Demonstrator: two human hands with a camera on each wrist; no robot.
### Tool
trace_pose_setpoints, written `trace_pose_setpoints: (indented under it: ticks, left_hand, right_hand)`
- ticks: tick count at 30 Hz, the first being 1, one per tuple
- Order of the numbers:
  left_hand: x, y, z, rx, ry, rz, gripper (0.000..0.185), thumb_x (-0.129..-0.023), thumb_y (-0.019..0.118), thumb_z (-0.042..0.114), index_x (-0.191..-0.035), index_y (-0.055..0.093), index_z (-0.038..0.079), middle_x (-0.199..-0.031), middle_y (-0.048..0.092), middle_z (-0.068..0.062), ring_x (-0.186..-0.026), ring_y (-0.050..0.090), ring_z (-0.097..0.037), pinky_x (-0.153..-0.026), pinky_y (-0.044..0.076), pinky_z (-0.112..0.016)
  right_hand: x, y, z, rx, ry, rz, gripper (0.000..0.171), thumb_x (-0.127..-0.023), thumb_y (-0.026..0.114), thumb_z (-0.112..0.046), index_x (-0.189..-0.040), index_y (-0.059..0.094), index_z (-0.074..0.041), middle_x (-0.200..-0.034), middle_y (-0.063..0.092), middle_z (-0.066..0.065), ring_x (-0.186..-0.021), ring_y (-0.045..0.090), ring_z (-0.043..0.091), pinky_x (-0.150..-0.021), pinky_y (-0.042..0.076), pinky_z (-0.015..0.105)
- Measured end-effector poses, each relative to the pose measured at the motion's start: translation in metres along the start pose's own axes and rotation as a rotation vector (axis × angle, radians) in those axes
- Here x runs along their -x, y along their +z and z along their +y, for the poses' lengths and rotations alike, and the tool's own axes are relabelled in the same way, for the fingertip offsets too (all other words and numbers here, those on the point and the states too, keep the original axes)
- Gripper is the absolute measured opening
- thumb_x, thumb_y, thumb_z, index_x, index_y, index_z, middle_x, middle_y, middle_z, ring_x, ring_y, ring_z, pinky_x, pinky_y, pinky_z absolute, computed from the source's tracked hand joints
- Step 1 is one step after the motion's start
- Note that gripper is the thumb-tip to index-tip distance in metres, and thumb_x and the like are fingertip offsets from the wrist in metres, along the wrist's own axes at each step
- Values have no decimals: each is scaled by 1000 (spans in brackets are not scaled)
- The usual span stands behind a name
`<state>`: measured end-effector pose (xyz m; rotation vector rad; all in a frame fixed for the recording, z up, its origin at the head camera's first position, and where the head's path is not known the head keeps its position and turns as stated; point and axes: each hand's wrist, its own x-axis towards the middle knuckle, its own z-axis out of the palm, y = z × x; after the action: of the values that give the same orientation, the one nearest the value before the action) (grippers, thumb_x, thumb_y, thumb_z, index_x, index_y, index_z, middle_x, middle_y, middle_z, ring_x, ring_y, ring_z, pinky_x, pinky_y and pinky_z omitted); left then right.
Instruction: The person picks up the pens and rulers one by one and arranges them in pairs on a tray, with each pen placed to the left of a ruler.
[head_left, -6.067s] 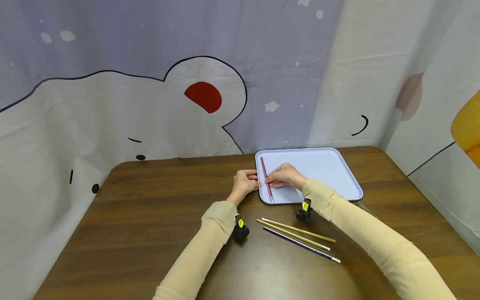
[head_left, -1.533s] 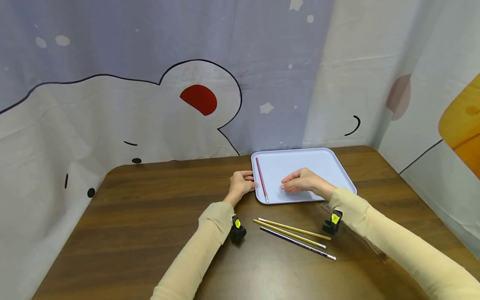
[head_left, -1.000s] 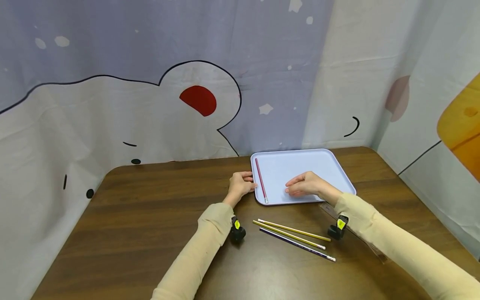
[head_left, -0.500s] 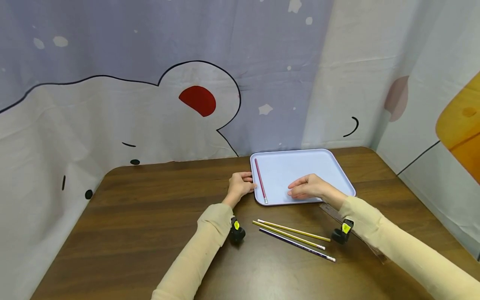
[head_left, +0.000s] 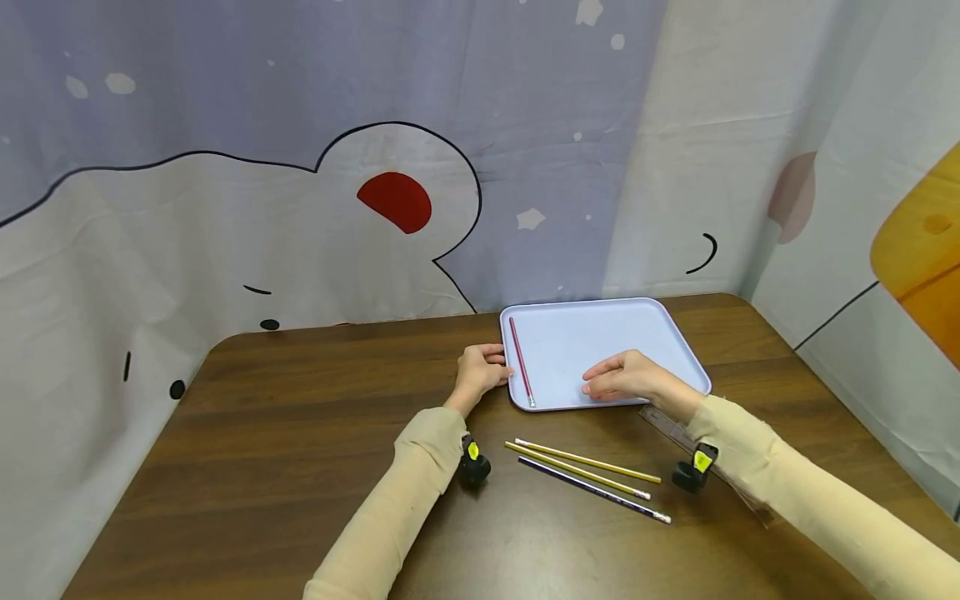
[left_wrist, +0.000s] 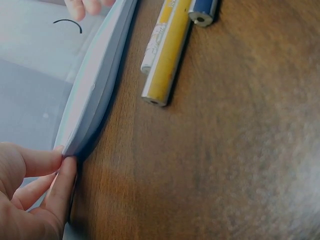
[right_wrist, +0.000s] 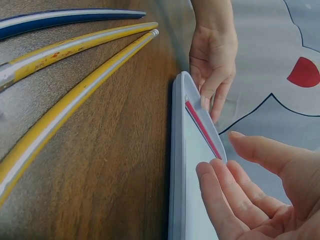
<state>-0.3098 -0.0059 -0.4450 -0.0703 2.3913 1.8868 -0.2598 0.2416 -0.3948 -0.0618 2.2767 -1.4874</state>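
My left hand [head_left: 477, 371] pinches the left rim of a pale lilac tray [head_left: 585, 304], thumb over the edge and fingers outside it; the left wrist view has this grip on the tray edge [left_wrist: 75, 135] up close. Inside the tray, a red pencil [head_left: 522, 358] lies along the left side, its eraser end toward me. Over the tray's front right part hovers my right hand [head_left: 628, 377], holding nothing. Its thumb and fingers stand apart in the right wrist view, where the red pencil [right_wrist: 202, 127] shows beyond the fingertips.
In front of the tray, two yellow pencils [head_left: 588, 461] and a dark blue pencil [head_left: 595, 490] lie slanted on the wooden table [head_left: 300, 433]. A clear ruler [head_left: 663, 423] lies partly under my right forearm. A printed curtain [head_left: 555, 167] hangs behind the table.
My right hand has let go of the red pencil and drawn back rightward and toward me. The pencil now sits nearer the tray's left side. My left hand keeps its hold on the rim.
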Motion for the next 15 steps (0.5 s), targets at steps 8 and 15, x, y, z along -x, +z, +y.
trace_pose_setpoints:
  ticks: [8, 15]
  left_hand:
    - [1, 0, 0, 5, -8, 0, 47, -76, 72, -12, -121, 63, -4, -107, 68, -22, -75, 67, -18, -69, 62, -30]
    - [1, 0, 1, 6, -17, 3, 48, -76, 72, -12, -122, 63, -3, -107, 68, -22, -75, 68, -18, -71, 62, -31]
  right_hand:
    - [5, -6, 4, -26, 5, -11, 49, -84, 69, -8, -122, 52, 20, -85, 73, 1, -78, 68, 10, -83, 60, 32]
    - [9, -11, 7, -45, -2, -26, 50, -86, 68, -8, -123, 51, 20, -87, 73, 2, -80, 69, 10, -86, 59, 34]
